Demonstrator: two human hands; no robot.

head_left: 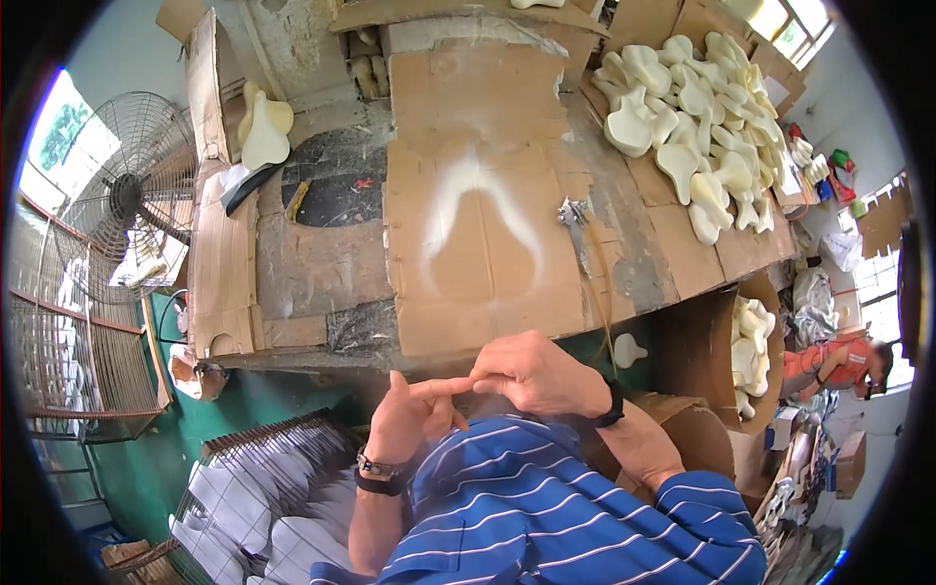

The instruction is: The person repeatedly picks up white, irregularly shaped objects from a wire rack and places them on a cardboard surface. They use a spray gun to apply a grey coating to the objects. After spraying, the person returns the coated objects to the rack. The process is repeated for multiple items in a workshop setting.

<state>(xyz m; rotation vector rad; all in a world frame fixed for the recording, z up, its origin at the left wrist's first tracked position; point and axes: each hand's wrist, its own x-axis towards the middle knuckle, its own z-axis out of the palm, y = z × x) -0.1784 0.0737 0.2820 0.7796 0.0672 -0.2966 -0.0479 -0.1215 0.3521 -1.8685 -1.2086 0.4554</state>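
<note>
In front of my body, just off the near edge of the workbench point(292, 363), my two hands meet. My left hand point(402, 421) has its index finger stretched to the right and its thumb raised, with the other fingers bent. The closed fingers of my right hand point(526, 375) pinch the tip of that index finger; whether anything small is between them is hidden. Beyond the hands lies a cardboard sheet point(487, 331) with a white sprayed outline shaped like a saddle. A metal spray gun point(575, 216) with a hose rests at its right.
Cream saddle-shaped foam pieces point(682, 107) are heaped at the bench's back right. A few more pieces point(266, 136) lie at the back left. A wire rack point(322, 429) of pale pieces stands lower left, a fan point(125, 195) far left. A person point(838, 366) is at far right.
</note>
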